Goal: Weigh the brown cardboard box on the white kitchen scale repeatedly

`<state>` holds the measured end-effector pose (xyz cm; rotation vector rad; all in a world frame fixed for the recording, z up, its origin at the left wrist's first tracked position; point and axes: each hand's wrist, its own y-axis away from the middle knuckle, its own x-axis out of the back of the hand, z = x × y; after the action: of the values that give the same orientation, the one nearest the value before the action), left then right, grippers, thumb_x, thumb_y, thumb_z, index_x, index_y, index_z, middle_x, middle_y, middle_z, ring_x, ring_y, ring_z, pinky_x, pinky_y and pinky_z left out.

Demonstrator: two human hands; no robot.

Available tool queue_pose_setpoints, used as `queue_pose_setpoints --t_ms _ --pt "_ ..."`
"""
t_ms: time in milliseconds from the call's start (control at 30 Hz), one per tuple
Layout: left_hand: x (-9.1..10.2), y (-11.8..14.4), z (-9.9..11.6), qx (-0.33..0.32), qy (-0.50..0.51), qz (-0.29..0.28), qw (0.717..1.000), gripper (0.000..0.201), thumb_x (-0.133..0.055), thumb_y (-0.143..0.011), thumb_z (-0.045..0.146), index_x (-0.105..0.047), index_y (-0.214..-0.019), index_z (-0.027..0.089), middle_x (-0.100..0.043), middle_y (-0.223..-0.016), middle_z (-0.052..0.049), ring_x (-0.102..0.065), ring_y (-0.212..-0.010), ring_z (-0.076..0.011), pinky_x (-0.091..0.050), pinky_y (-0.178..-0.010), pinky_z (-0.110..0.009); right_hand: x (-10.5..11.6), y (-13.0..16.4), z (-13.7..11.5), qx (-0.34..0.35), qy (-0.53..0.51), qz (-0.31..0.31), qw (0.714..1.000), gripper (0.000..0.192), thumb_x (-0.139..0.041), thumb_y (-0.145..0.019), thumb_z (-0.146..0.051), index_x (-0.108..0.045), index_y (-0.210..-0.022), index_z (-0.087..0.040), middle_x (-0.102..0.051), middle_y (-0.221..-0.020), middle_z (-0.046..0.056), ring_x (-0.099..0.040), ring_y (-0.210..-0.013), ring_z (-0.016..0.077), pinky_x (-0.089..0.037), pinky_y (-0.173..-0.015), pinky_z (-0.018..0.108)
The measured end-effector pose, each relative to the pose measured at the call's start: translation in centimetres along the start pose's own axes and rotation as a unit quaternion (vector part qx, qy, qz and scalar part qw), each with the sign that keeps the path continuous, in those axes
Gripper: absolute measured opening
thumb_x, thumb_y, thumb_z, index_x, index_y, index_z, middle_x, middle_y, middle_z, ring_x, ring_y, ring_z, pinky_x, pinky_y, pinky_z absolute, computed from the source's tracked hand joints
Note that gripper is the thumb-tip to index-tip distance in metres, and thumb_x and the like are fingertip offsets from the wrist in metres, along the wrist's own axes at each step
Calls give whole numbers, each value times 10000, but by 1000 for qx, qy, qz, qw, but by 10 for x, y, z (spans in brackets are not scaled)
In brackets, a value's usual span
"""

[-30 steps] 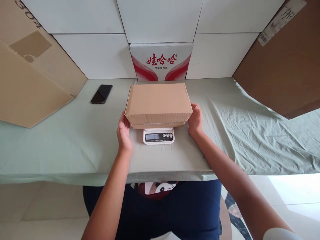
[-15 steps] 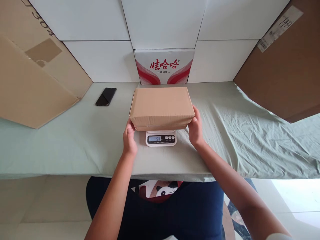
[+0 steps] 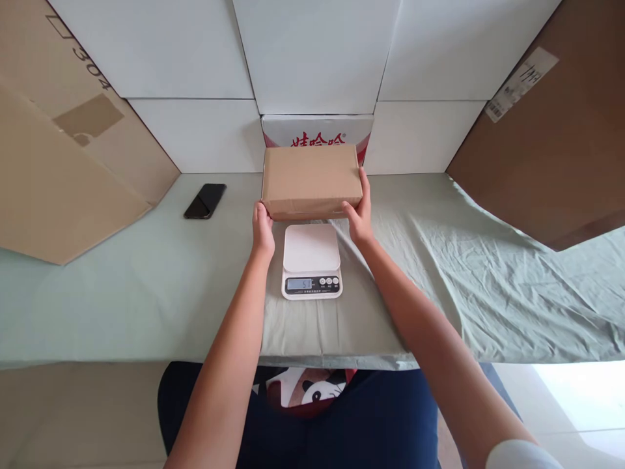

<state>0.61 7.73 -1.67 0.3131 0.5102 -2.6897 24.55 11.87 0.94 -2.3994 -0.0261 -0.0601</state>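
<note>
- Nearest me: bench (image 3: 146, 306), draped in pale green cloth, creased toward my right.
- On the cloth, a white kitchen scale (image 3: 311, 261), platform bare, display lit; digits too small to read.
- Just beyond the scale: brown cardboard box (image 3: 311, 180), closed, held between my hands.
- My left hand (image 3: 262, 231): grip closed on the box's near left corner.
- My right hand (image 3: 360, 215): grip clasping the box's right end, fingers up its side.
- Left of the box, well apart: black phone (image 3: 205, 200), flat on the cloth.
- Behind the box: red-and-white carton (image 3: 317, 129) against the white wall panels.
</note>
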Motion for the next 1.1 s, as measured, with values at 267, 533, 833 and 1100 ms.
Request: queue_pose_setpoints --t_ms 267,533,833,1100 --pt "11 1 -33 66 -21 -15 998 772 -435 -899 853 -658 -1330 252 -607 -1548 -127 -514 -1515 -269 -408 -1261 -425 -5 16 29 -106 -20 6 994 964 -658 -810 -688 -288 -1615 -308 -330 -1749 52 -315 -1627 327 -180 -1378 582" --pt "25 -15 -21 99 -42 1 994 826 -308 -929 850 -473 -1566 351 -435 -1709 -50 -354 -1616 -229 -280 -1325 -425 0 17 36 -127 -14 75 989 1008 -591 -824 -722 -131 -1647 -365 -103 -1808 1 -39 -1709 313 -134 -1380 595" --pt "42 -28 -25 98 -48 6 994 930 -288 -868 920 -493 -1559 332 -416 -1714 -101 -334 -1623 -258 -259 -1325 -479 5 22 48 -164 -24 18 986 998 -585 -831 -712 -129 -1632 -330 -205 -1780 88 -259 -1654 319 -235 -1343 612" --pt "22 -16 -30 82 -31 -57 994 914 -414 -831 932 -648 -1417 270 -558 -1612 -122 -464 -1553 -311 -379 -1279 -471 -2 18 22 -169 2 -11 986 656 -632 -848 -539 -497 -1439 -286 -589 -1542 61 -524 -1428 314 -379 -1286 559"
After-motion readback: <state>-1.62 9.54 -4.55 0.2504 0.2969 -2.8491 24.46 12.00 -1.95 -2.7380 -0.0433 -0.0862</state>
